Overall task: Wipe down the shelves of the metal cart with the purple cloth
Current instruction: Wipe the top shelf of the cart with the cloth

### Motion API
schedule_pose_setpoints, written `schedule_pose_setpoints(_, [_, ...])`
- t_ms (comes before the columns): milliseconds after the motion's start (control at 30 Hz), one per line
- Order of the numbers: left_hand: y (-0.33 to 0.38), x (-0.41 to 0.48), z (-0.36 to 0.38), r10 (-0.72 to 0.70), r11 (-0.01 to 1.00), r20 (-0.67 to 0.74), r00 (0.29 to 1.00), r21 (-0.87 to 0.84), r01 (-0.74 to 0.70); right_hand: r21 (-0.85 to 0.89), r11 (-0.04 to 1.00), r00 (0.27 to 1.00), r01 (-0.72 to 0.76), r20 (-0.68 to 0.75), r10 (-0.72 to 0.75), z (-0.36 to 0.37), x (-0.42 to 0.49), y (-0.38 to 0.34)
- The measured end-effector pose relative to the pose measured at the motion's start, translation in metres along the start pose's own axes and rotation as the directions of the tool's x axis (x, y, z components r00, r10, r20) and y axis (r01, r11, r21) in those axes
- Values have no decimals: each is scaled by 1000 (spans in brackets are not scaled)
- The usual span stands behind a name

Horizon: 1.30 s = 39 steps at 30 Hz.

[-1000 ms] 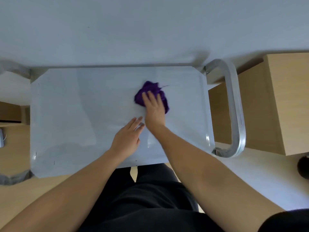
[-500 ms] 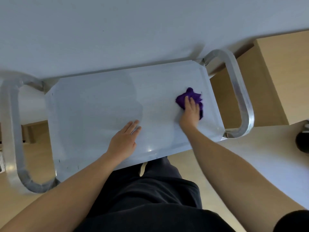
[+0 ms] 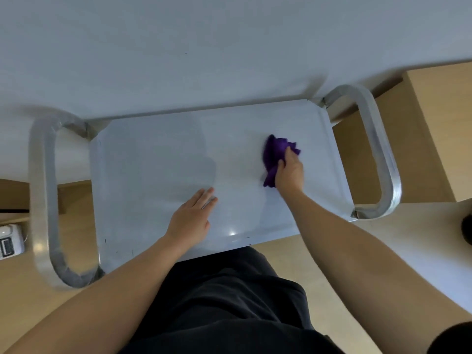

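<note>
The metal cart's top shelf (image 3: pixel 153 180) is a flat silver tray seen from straight above. A crumpled purple cloth (image 3: pixel 274 153) lies on the right half of the shelf. My right hand (image 3: pixel 290 172) grips the cloth, fingers curled round its right side, and holds it against the shelf. My left hand (image 3: pixel 191 219) rests flat on the shelf near its front edge, fingers straight, apart from the cloth. Curved metal handles stand at both ends of the cart: the left handle (image 3: pixel 44 200) and the right handle (image 3: pixel 380 154).
A white wall (image 3: pixel 204 47) runs right behind the cart. A light wooden cabinet (image 3: pixel 439 129) stands to the right, beyond the handle. A white device (image 3: pixel 10 241) sits on the floor at the left edge. My dark trousers (image 3: pixel 229 302) are close to the cart's front edge.
My right hand slid the cloth from the shelf's middle toward its right end, then curled its fingers round the cloth. The left hand stayed flat in place. The view shifted.
</note>
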State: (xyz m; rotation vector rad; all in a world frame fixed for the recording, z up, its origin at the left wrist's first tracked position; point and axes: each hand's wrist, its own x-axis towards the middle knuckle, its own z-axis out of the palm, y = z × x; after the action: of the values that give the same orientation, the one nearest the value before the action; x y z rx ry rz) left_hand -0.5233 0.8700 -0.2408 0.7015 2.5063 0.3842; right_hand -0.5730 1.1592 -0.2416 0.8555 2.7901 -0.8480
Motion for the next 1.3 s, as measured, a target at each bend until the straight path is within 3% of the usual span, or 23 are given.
schedule_pose_setpoints(67, [3,0,1,-18,1000,-11,1000,-17,17,-112,993,1000,24,12,-23,3,2,-4])
schedule_pose_setpoints(133, [4,0,2,-35,999,-30,999,-22,35,-192,966,985,171,45,-165,19,-10,-20])
schedule_pose_setpoints(267, [6,-3,2,-50,999,-43,998,-5,50,-204,902,922,381,158,-353,63,-46,-63])
schedule_pose_setpoints(467, [9,-1,0,-94,996,-63,994,-9,93,-355,729,811,585,274,-517,49,-19,-53])
schedule_pose_setpoints(533, [10,-1,1,-149,989,-83,985,-32,147,-390,765,859,512,213,-466,33,10,-39])
schedule_pose_setpoints(633, [11,-1,4,-167,986,-95,981,-36,165,-360,906,973,223,34,-226,0,53,-9])
schedule_pose_setpoints(700, [13,1,4,-182,983,-100,978,-42,179,-332,935,991,127,-5,-136,-16,69,5])
schedule_pose_setpoints(833, [22,3,5,-237,971,-113,965,-58,232,-242,948,977,207,12,-211,3,54,-17])
schedule_pose_setpoints(967, [24,1,7,-247,968,-125,961,-66,240,-195,839,861,508,112,-496,33,15,-44])
schedule_pose_setpoints(1067, [23,1,5,-236,971,-121,964,-74,228,-216,788,817,577,129,-562,25,31,-39])
schedule_pose_setpoints(1133, [22,1,4,-232,971,-116,966,-85,223,-272,786,828,555,89,-554,13,54,-31])
schedule_pose_setpoints(1233, [19,1,3,-224,973,-109,968,-81,216,-256,912,940,320,-36,-340,-13,94,-17])
schedule_pose_setpoints(1300, [17,0,3,-214,976,-107,971,-74,207,-220,940,960,261,-43,-277,-23,106,-7])
